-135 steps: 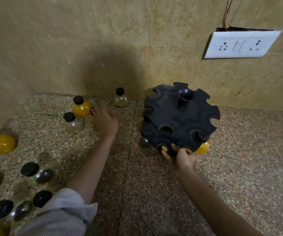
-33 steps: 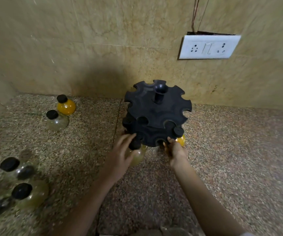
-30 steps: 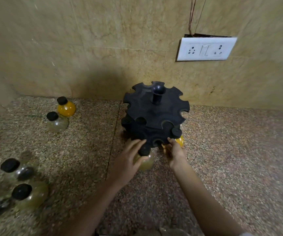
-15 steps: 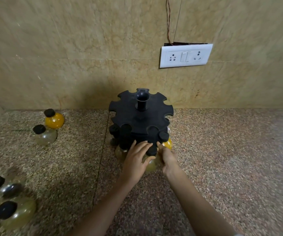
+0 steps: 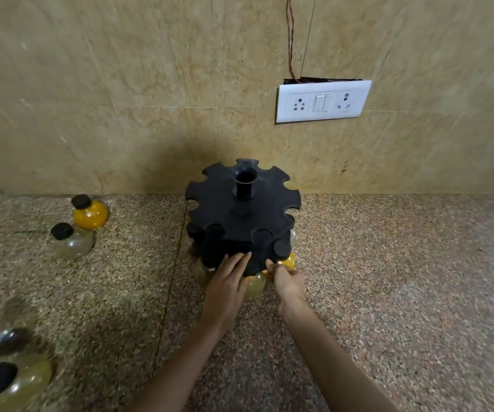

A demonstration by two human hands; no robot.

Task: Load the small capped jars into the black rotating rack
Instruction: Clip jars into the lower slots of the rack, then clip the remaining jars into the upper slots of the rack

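Observation:
The black rotating rack (image 5: 240, 215) stands on the speckled stone counter (image 5: 388, 278) near the wall. Several capped jars hang in its lower tier, among them an orange jar (image 5: 289, 260) at the front right. My left hand (image 5: 225, 283) presses against the rack's front, with its fingers up on the tier and its palm around a pale yellow jar (image 5: 253, 286) seated in a front slot. My right hand (image 5: 289, 282) pinches the lower rim beside that jar. The rack's upper tier slots hold nothing.
Loose jars stand to the left: an orange one (image 5: 90, 214) and a clear one (image 5: 72, 243) near the wall, and two more at the bottom left (image 5: 11, 382). A white socket plate (image 5: 321, 101) sits on the tiled wall close behind the rack.
My left hand picked a pale jar from the left, carried it to the rack and pushed it into a front lower slot. My right hand stayed on the rim.

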